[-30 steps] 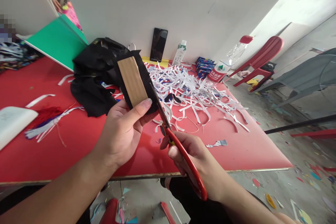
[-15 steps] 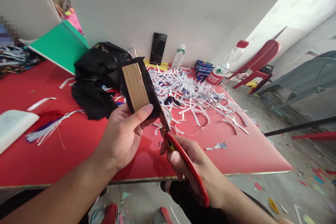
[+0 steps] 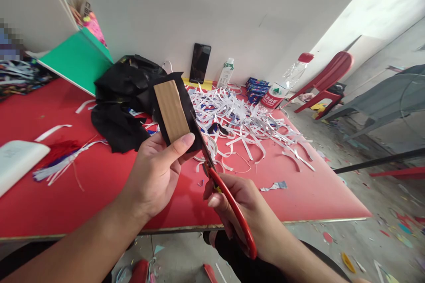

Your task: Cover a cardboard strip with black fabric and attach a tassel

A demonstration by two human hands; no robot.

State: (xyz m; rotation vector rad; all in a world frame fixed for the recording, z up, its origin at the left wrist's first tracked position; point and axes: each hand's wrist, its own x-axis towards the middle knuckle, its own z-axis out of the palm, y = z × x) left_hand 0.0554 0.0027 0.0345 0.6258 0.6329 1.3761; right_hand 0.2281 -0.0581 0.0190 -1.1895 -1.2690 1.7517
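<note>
- Your left hand (image 3: 151,177) is pinching the card (image 3: 171,110) and the black cloth (image 3: 184,97) at their lower end, its thumb pressing on the card's face and its other fingers going behind
- The card is lying flat against the cloth, and the cloth is showing as a dark border along both sides and past the top; you are holding the pair tilted, top leaning left, above the worktop (image 3: 99,203)
- Your right hand (image 3: 245,205) is curling around the red handles of the scissors (image 3: 236,205), thumb and fingers closing on them
- The scissors' blades are pointing up and left, running along the cloth's right edge; I cannot tell how far apart they are standing
- Behind the scissors a heap of white strips (image 3: 226,106) is spreading over the worktop, with a grey scrap (image 3: 274,186) lying nearer your right hand
- A phone (image 3: 200,63) is leaning upright at the back, a small bottle (image 3: 226,73) is standing to its right, then come blue packs (image 3: 256,88) and a bigger bottle (image 3: 275,90) with a red cap
- Left of the card a black bundle (image 3: 129,79) is lying beside a green board (image 3: 78,59)
- Farther left, threads (image 3: 66,161) are lying just beside a white box (image 3: 21,163)
</note>
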